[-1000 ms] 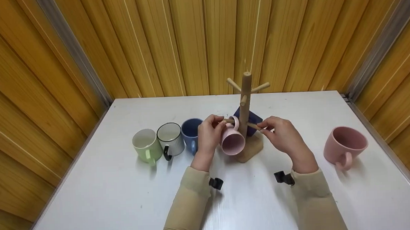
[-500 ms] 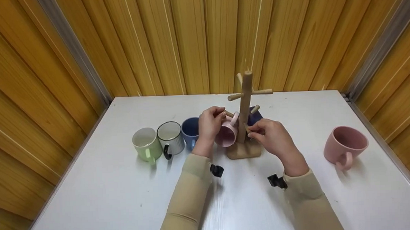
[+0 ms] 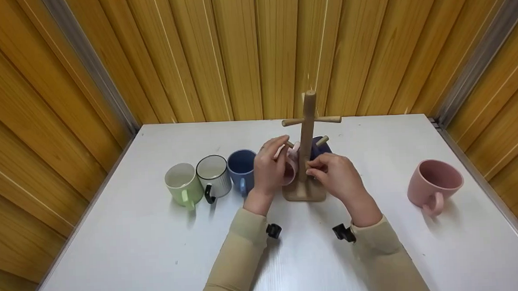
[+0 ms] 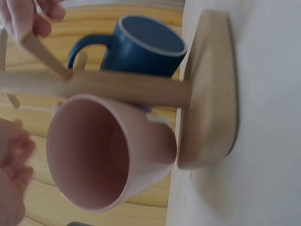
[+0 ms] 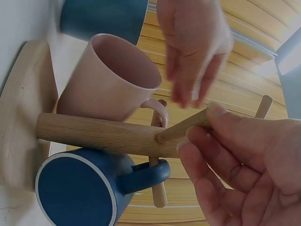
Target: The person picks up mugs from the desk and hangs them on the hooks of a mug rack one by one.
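A wooden mug tree [image 3: 307, 139] stands upright on the white table. My right hand [image 3: 337, 175] pinches one of its lower pegs [image 5: 188, 125] between thumb and fingers, at the front. From another lower peg a light pink mug [image 5: 94, 89] hangs tilted by its handle, partly hidden by my left hand in the head view. My left hand [image 3: 269, 167] is beside this mug and the left peg end, with fairly straight fingers and nothing gripped. A dark blue mug [image 4: 136, 54] hangs on the tree's other side, mostly hidden behind it in the head view.
Left of the tree, a green mug [image 3: 191, 188], a white ribbed mug with black handle [image 3: 221, 182] and a blue mug [image 3: 235, 175] stand in a row. A larger pink mug [image 3: 422, 188] stands at the right. Wood-patterned walls [image 3: 237, 54] enclose the table.
The mug tree has turned, carrying the light pink mug left and back. My right hand moved left with a peg in its pinch. My left fingers have come off the left peg and straightened.
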Tool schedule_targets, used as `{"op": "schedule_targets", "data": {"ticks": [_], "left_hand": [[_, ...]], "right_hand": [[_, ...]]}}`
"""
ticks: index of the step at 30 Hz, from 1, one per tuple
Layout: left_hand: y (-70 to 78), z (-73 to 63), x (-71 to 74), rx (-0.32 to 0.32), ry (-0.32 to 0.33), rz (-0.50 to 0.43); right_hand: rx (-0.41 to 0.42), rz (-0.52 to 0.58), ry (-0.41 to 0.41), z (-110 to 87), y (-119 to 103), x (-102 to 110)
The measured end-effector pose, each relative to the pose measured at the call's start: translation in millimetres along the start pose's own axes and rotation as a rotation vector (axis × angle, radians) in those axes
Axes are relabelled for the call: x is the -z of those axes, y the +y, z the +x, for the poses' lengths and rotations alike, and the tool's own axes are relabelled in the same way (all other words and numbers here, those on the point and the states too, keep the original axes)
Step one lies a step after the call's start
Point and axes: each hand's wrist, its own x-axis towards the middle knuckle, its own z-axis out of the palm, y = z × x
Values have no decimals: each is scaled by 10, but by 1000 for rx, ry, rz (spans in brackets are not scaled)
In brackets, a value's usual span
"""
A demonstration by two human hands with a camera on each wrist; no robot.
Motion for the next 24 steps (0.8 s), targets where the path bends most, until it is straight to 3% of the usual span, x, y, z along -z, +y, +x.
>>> {"op": "schedule_targets", "data": {"ticks": [3,7,10,19,24], "left_hand": [[114,-115,-11,-105,-41,-99],[156,-210,-58,-103,-212,-154],[121,-258,-96,-127,-258,-131],[22,-336,-198,-175,-169,-165],[4,-352,-234,-177,-145,-204]], "right_hand": [[-10,-2,-15,0,0,10],[-36,0,-52,2,-4,37],[-49,13,-92,-2,14,63],[59,79,-240,-22,163,293],[33,74,-157,-102,237,654]]}}
